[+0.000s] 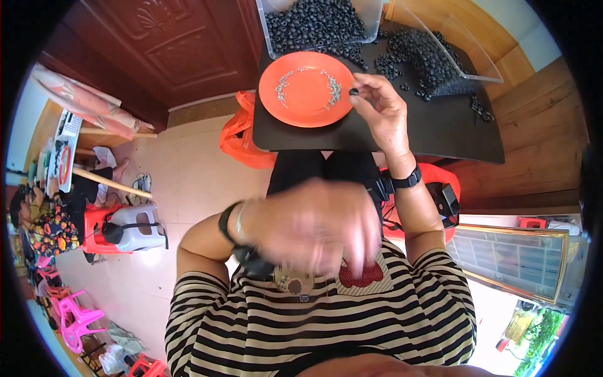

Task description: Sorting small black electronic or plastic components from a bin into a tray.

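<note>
Many black beads (317,25) are filling the clear box (373,20), silver bits (334,88) dotting the orange plate (306,94). Beside it my right grip (384,112) is pinching one bead (353,92); my left grip (314,223) is blurring by my chest, hold unclear.

Bright; blurred left fingers (355,242), pose uncertain.

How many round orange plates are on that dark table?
1: the round orange plate lies toward the left of the dark table, near the clear plastic bin of black beads, beside the right hand. Any stacked beneath it would be hidden.
</note>
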Tool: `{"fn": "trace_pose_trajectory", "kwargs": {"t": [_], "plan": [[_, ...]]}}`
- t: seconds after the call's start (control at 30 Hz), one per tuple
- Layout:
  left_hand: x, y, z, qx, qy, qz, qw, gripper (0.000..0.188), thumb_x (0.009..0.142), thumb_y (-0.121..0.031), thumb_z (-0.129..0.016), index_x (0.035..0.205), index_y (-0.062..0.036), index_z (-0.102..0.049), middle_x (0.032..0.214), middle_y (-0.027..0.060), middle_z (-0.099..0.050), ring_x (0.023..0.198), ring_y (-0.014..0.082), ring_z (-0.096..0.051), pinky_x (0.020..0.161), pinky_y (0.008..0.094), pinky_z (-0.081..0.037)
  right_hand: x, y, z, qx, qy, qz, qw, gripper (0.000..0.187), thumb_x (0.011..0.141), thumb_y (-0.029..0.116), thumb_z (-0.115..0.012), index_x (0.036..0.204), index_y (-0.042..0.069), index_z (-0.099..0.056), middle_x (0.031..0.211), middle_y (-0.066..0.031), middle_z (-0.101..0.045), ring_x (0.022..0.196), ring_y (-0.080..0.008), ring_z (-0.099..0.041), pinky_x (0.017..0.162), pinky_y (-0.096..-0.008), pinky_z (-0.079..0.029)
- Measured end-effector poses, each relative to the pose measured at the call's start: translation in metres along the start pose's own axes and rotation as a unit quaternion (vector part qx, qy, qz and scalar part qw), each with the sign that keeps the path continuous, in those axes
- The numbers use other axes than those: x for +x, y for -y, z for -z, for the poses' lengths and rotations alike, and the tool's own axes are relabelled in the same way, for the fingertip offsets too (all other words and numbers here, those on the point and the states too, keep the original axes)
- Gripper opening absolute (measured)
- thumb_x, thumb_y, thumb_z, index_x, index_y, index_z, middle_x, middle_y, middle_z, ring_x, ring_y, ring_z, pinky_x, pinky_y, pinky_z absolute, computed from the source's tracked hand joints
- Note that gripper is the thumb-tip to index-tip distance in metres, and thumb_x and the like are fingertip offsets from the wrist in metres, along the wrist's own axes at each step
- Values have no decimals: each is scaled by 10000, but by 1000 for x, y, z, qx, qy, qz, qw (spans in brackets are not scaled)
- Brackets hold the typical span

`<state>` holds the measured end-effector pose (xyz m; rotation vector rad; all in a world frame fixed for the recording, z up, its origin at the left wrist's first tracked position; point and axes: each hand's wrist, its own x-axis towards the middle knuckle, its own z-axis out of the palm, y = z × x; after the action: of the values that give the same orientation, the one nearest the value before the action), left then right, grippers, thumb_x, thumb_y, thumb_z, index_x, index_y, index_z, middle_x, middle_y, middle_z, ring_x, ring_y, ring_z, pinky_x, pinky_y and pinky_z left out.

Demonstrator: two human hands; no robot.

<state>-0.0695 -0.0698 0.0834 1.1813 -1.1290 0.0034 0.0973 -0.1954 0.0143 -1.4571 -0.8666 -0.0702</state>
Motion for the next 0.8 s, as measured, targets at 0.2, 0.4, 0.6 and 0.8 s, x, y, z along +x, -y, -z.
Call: {"fn": "trace_pose_trajectory", "kwargs": {"t": [0.2, 0.4, 0.6, 0.8], "plan": [[27, -39, -48, -333, 197, -37, 921, 344, 907, -270, -414, 781, 35, -510, 812, 181, -481, 772, 376, -524, 704, 472, -405, -19, -19, -3, 56, -25, -78, 995, 356, 784, -112, -600, 1116, 14, -572, 1045, -41, -566, 968, -100, -544, 862, -234, -440], [21, -27, -54, -24, 242, -39, 969, 268, 794, -271, -527, 732, -11, -502, 751, 116, -455, 699, 300, -479, 616, 416, -353, -22, -9, -2, -49, -14, -24, 998, 348, 779, -105, -602, 1109, 3, -577, 1021, -50, -562, 928, -105, -545, 820, -224, -443], [25, -39, -57, 65, 175, -60, 981, 270, 809, -231, -503, 666, -7, -551, 953, 190, -536, 972, 348, -515, 777, 436, -398, -27, -8, 4, -49, -24, -43, 998, 323, 794, -98, -582, 1102, 0, -578, 1019, -48, -561, 917, -99, -539, 815, -223, -442], [25, -29, -67, 295, 174, -56, 938, 270, 831, -215, -499, 780, 26, -610, 1244, 283, -429, 1126, 418, -456, 870, 474, -398, -31, -7, 10, -53, -36, -40, 997, 304, 808, -88, -580, 1098, 5, -579, 1019, -42, -559, 936, -109, -561, 837, -230, -446]]}}
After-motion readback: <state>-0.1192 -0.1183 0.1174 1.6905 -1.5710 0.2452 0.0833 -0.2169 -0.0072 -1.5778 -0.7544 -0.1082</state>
